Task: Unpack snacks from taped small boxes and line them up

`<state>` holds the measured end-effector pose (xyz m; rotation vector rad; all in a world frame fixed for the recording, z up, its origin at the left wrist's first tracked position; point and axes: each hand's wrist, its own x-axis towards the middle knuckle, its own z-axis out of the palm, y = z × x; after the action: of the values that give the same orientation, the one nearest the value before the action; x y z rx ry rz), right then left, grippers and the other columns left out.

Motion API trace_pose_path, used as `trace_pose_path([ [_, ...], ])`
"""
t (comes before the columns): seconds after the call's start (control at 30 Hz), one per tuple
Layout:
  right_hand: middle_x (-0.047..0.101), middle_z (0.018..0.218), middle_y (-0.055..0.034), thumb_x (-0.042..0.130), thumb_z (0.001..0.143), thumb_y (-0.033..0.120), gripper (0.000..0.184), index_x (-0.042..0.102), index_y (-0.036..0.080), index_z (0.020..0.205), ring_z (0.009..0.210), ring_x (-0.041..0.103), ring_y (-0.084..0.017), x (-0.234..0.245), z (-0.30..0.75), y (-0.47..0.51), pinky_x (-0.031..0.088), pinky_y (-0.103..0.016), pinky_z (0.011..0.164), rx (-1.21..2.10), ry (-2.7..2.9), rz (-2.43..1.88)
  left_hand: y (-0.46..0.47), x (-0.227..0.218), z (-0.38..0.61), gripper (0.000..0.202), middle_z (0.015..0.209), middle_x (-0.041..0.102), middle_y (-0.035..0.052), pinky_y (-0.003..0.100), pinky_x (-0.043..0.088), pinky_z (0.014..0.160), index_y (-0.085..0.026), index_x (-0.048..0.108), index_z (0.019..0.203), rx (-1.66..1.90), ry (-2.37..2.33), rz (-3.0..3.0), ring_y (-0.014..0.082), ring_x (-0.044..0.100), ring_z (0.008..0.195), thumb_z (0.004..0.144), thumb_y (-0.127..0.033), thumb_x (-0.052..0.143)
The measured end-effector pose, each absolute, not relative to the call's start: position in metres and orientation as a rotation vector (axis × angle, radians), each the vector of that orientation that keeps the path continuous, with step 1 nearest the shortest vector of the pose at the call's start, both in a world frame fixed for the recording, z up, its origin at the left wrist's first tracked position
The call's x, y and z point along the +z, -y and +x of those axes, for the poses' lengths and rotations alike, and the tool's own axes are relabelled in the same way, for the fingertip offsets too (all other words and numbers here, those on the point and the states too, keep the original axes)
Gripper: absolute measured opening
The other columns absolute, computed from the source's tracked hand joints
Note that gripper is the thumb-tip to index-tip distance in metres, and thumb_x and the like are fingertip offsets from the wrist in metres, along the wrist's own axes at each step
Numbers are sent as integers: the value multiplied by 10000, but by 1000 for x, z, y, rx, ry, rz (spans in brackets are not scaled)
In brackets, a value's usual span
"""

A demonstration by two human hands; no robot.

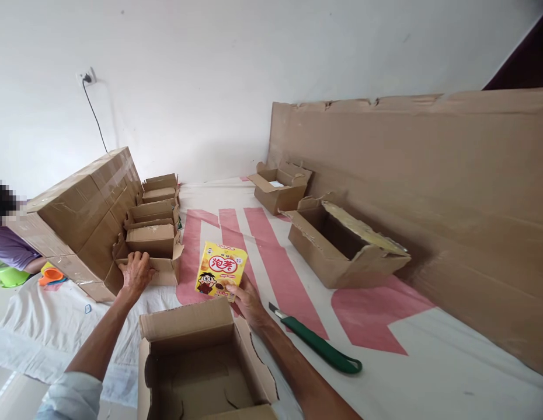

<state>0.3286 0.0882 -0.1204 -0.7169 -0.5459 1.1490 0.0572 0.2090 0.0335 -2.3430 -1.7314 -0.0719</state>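
My right hand (247,300) grips a yellow snack box (220,269) with a cartoon face and red characters, holding it upright just beyond an open empty carton (201,356) in front of me. My left hand (135,272) rests with fingers spread on the front edge of a small closed carton (151,256), the nearest in a row of similar small cartons (155,204). A green utility knife (319,344) lies on the white and red sheet to the right of my right forearm.
A stack of large taped boxes (83,210) stands at the left, with a person in purple (11,245) behind it. Two open cartons (341,245) (280,188) sit beside a tall cardboard sheet (429,204) leaning on the right.
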Motion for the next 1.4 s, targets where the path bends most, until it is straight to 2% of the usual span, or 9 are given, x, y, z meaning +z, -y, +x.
trace_pose_path([
  [0.13,810,1175,-43,857,729,298,500,648,295,1183,1046,786,-291,-125,330,-89,641,-441,885,1154,570,-727,-225,32,66,204,1278,653,150,590,482,1006,-229,646,1157,-74,1741,-2324,373,504,1319,966,-282,693],
  [0.37,799,1226,-51,860,733,335,505,650,281,1189,1124,761,-312,-132,333,-92,633,-479,946,1124,620,-770,-254,29,76,241,1315,647,160,602,487,1006,-232,641,1195,-71,1748,-2302,382,496,1334,970,-304,689],
  [0.63,805,1214,-82,880,735,353,521,660,259,1198,1120,767,-345,-119,331,-88,627,-529,979,1164,629,-740,-291,27,86,263,1331,645,174,612,491,1008,-223,641,1232,-81,1742,-2297,388,509,1323,987,-316,658],
  [0.8,783,1279,-75,861,791,346,498,650,267,1235,1183,739,-336,-130,334,-90,600,-537,1031,1153,664,-730,-313,29,94,272,1339,648,179,626,487,1017,-219,643,1236,-76,1751,-2292,386,518,1320,985,-321,661],
  [0.93,760,1342,-85,854,821,362,510,634,271,1272,1216,724,-338,-134,335,-90,584,-555,1058,1149,700,-759,-329,30,100,299,1349,646,189,644,478,1029,-226,649,1253,-78,1755,-2291,401,520,1330,985,-357,666],
  [1.13,769,1323,-112,879,790,406,595,627,257,1308,1206,730,-361,-128,333,-88,593,-596,1040,1170,671,-756,-354,35,109,333,1361,642,201,655,472,1039,-239,649,1271,-69,1763,-2304,410,518,1345,997,-427,645],
  [1.4,776,1290,-87,882,781,381,538,636,272,1247,1191,737,-358,-113,332,-82,617,-583,1024,1216,673,-764,-346,37,109,497,1420,599,209,656,440,1080,-234,604,1342,-37,1769,-2340,416,476,1388,977,-570,644],
])
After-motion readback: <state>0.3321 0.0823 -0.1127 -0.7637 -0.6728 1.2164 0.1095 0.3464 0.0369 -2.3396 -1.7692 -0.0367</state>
